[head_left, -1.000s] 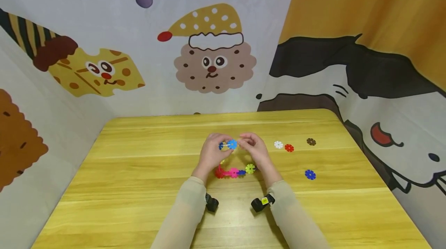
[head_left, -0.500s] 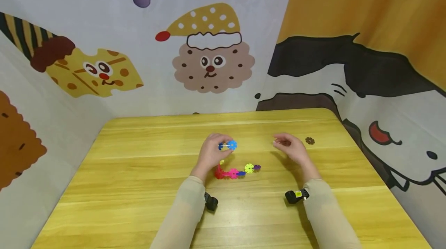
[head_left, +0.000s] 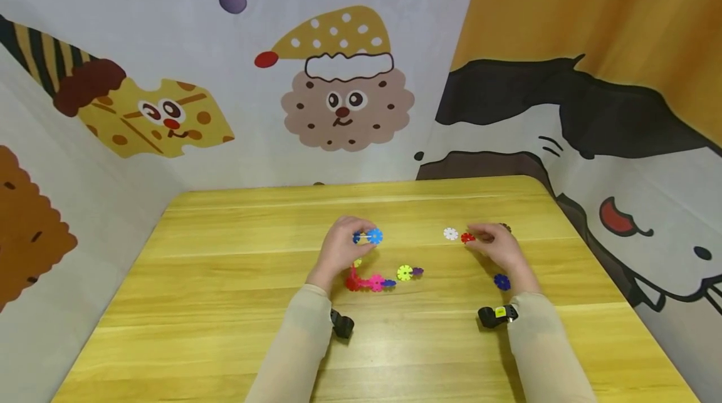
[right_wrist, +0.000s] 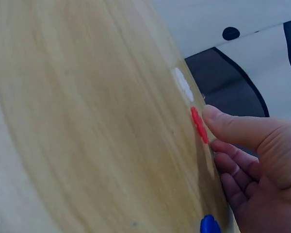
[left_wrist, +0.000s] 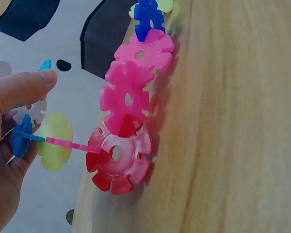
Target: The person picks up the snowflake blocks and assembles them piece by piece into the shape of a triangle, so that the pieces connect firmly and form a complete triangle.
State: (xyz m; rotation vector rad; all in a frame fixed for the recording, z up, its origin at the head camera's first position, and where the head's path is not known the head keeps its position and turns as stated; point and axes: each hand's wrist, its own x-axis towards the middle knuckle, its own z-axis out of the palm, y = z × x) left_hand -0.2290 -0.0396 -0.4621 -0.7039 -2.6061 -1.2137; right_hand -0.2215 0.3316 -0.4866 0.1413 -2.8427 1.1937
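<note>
My left hand (head_left: 340, 246) pinches the end of a chain of interlocking snowflake discs, around its light blue disc (head_left: 375, 236), a white disc (left_wrist: 31, 112) and a darker blue one (left_wrist: 21, 136). From there the chain runs through a yellow disc (left_wrist: 56, 141) down to a red disc (left_wrist: 120, 161) and pink discs (left_wrist: 126, 99) at the table. My right hand (head_left: 499, 249) is at a loose red disc (head_left: 467, 238) lying flat, thumb and fingertips close to its edge. Whether they touch it I cannot tell. Left of that lies a white disc (head_left: 450, 234).
A loose blue disc (head_left: 502, 282) lies beneath my right wrist. Partly hidden behind the right hand is a brown disc (head_left: 506, 227). The chain's far end has a yellow-green disc (head_left: 405, 272) and a purple disc (head_left: 417, 271) on the wooden table (head_left: 225, 303).
My right hand has moved from beside the left hand out to the right, passing over the white disc to the loose red one. The left hand stays almost still, holding the chain.
</note>
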